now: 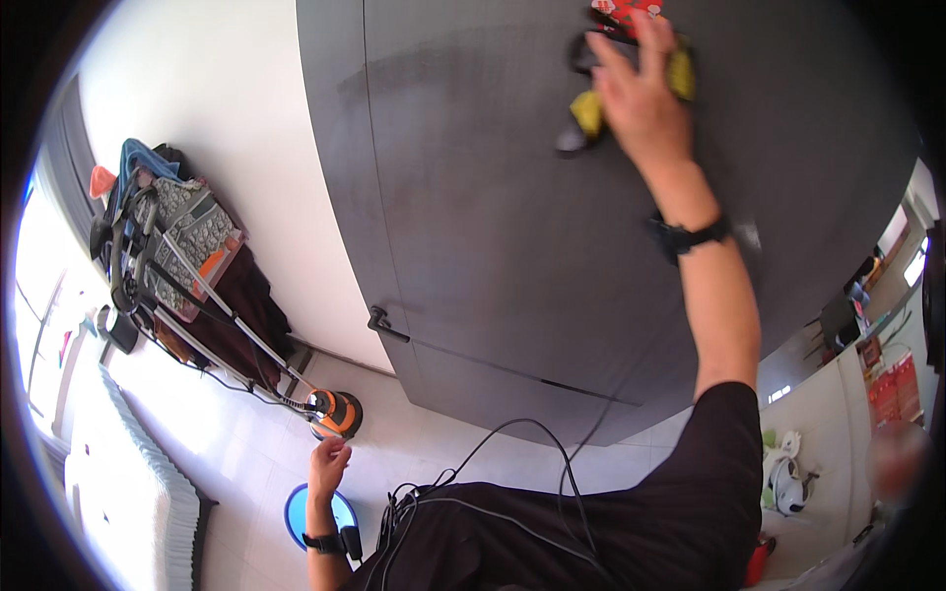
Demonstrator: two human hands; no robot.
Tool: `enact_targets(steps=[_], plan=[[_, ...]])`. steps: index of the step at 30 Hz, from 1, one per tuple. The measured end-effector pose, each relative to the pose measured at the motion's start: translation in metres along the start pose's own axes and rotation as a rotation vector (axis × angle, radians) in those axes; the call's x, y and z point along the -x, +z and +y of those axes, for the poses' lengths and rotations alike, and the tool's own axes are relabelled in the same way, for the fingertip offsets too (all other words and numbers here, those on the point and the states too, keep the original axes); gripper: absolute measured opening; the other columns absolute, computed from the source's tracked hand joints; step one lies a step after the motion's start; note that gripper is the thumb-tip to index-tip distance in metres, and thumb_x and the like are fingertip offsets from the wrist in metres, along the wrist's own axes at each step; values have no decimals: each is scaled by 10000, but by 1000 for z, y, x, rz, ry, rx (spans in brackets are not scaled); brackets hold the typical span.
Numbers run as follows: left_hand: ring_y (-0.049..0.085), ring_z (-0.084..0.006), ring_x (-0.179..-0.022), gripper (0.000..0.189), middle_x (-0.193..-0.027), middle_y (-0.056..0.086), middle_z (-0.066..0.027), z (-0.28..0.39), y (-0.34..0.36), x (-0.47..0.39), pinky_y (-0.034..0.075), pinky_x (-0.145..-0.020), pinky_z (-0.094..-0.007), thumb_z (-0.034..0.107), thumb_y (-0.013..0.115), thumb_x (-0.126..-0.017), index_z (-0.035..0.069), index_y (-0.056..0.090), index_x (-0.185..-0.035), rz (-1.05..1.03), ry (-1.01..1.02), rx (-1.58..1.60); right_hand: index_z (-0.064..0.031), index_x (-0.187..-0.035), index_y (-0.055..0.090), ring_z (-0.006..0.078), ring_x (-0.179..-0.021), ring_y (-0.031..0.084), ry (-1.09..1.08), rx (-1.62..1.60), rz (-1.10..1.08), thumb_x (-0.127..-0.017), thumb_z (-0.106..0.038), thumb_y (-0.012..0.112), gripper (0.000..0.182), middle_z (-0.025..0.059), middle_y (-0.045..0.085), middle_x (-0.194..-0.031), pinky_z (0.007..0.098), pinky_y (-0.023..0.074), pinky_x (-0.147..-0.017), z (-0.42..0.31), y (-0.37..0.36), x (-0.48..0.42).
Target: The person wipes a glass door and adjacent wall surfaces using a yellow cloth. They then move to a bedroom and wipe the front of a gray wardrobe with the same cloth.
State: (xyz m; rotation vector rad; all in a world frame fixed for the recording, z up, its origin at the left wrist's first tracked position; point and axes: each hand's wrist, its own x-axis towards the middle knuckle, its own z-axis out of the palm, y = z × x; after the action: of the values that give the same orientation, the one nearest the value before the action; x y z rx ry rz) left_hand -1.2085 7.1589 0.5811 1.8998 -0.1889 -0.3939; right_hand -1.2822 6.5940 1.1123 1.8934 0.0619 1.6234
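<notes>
Before me stands a large dark grey door [517, 221] with a black lever handle [388, 325] near its left edge. My right hand [643, 103] is raised to the top of the view, fingers spread over a dark item with yellow parts [587, 114] against the door; motion blur and the hand hide how it is touched or held. A red patterned item [624, 11] shows just above the fingertips. Low on the left, my left hand [329, 462] hangs near my side with bent fingers, holding nothing that I can see. Both wrists wear black bands.
A blue basin [297, 517] stands on the floor beneath my left forearm. An orange-and-black floor machine [336, 414] and a loaded rack [196, 229] are at the left. Black cables [517, 422] loop before my waist. A white-covered bed [122, 480] lies lower left.
</notes>
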Motion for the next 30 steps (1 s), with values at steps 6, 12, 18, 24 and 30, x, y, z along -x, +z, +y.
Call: enact_targets(steps=[6, 12, 18, 24, 30], plan=[[745, -210, -885, 366, -984, 762, -138, 58, 115, 20, 606, -784, -342, 216, 751, -954, -51, 698, -1199, -142, 48, -65, -122, -1401, 619, 401, -1400, 500, 143, 109, 121, -961, -187, 764, 468, 190, 542, -1493, 480, 456, -1130, 176, -101, 91], [762, -276, -970, 410, -1039, 785, -153, 70, 181, 80, 608, -855, -380, 285, 759, -939, -17, 716, -1211, -270, 32, -211, -124, -1376, 676, 432, -1282, 608, 244, 330, 171, -1035, -240, 707, 361, 253, 611, -1388, 489, 495, -1096, 298, -171, 188], [754, -282, -974, 437, -1068, 782, -154, 75, 198, 97, 602, -874, -379, 311, 754, -933, -20, 713, -1216, -265, 68, -295, -111, -1443, 635, 411, -1261, 609, 209, 426, 193, -1107, -350, 562, 419, 251, 583, -1376, 474, 555, -1025, 304, -166, 179], [752, -291, -1002, 453, -1085, 779, -165, 85, 183, 103, 601, -885, -385, 317, 747, -934, -20, 711, -1234, -133, 36, -240, -159, -1532, 533, 413, -1325, 564, 116, 638, 139, -1088, -536, 496, 583, 224, 547, -1426, 515, 513, -1072, 282, -117, 107], [752, -286, -984, 435, -1070, 780, -167, 44, 137, 116, 601, -885, -386, 297, 752, -925, -26, 718, -1216, -7, -26, -232, -128, -1528, 521, 552, -1423, 421, 81, 307, 151, -1024, -419, 631, 593, 287, 454, -1540, 572, 391, -1186, 141, -38, -18]])
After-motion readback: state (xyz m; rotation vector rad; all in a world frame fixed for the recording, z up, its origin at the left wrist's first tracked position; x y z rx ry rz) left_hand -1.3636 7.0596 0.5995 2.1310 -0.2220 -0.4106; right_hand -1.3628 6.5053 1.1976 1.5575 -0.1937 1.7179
